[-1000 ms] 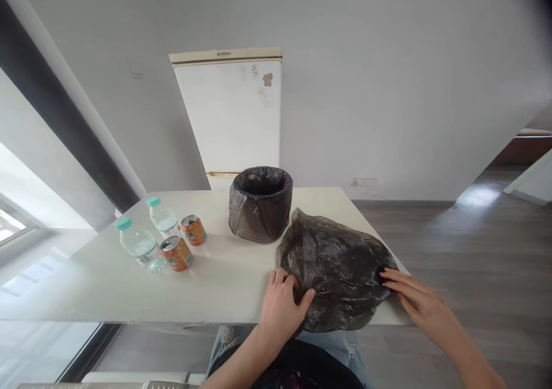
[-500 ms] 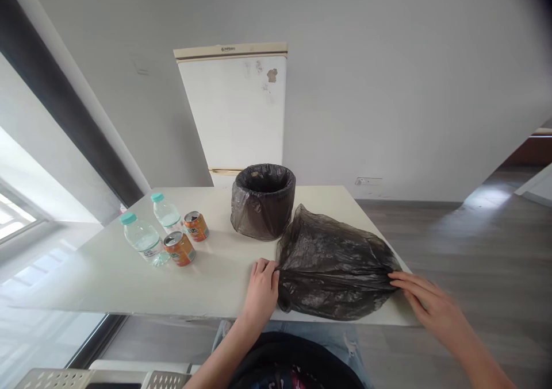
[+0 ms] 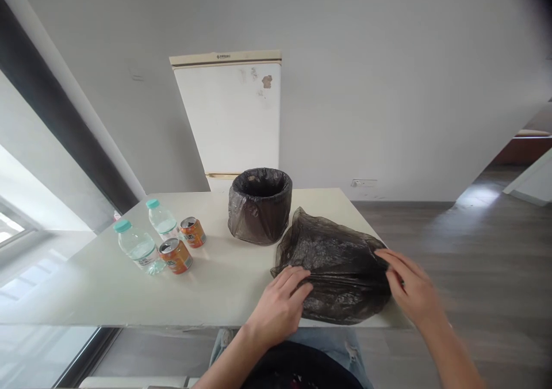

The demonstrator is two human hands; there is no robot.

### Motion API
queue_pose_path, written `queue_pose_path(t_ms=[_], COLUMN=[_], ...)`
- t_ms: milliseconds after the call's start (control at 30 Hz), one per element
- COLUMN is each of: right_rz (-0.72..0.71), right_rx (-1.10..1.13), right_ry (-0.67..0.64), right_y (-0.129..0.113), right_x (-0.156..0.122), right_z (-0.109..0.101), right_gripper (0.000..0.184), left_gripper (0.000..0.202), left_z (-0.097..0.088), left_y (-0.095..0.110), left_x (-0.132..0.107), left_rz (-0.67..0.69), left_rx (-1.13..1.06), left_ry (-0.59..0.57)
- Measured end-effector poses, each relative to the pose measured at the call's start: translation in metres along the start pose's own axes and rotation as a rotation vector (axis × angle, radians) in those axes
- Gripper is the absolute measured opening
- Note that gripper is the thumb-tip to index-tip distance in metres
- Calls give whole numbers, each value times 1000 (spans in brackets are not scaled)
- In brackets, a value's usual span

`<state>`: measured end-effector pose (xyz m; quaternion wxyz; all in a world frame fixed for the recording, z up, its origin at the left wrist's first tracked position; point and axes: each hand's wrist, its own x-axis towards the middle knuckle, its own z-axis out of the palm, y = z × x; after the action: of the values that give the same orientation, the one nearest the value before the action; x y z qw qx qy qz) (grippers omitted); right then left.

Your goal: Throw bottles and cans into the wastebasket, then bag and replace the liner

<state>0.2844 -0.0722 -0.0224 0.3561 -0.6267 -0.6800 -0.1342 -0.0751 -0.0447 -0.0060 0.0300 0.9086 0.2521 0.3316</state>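
A crumpled dark plastic bag [image 3: 332, 262] lies on the near right part of the white table [image 3: 215, 280]. My left hand [image 3: 280, 303] rests on the bag's left edge with its fingers stretched flat. My right hand [image 3: 409, 288] presses on the bag's right side, fingers extended over the plastic. Behind the bag stands a small round bin [image 3: 260, 205] lined with another dark bag.
Two water bottles with teal caps [image 3: 135, 245] [image 3: 160, 219] and two orange cans [image 3: 176, 255] [image 3: 193, 231] stand at the table's left. A white fridge [image 3: 230, 113] is against the grey wall behind. Wooden floor stretches to the right.
The bag was pulled taut between both hands half a second ago; now both hands lie flatter on it and it sits lower. The left hand went from a pinch to spread fingers.
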Motion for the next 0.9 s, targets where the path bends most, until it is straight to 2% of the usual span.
queue_pose_path(t_ms=[100,200,300,400,500,667,767,900], right_rz=[-65,-111,-54,30,74,16,8,23], right_rx=[-15,-62,-121,-150,-167,-139,-132,-115], right_ry=[-200,-403,-609,-760,-795,-721,-702,-706], right_y=[-22,-38,-39,-31,-20,-6,-6,-10], right_x=[34,60,64,52,36,25,26,27], right_z=[18,42,67,85,95,102,101,94], right_gripper=[44,56,72,81,85,82,82,80], left_gripper=[43,58,78,83,81,79,78,80], left_z=[12,37,60,68,63,49,44,39], left_y=[-4,-20,-38,-49,-53,-54,-56,-60], left_x=[30,46,39,22,12,8,6,1], left_rz=[-56,-94,-168,-261,-277,-216,-184,-205], left_rx=[58,83,107,118,107,65,67,63], left_ry=[-136,-271,-413,-478,-485,-480,-467,-461])
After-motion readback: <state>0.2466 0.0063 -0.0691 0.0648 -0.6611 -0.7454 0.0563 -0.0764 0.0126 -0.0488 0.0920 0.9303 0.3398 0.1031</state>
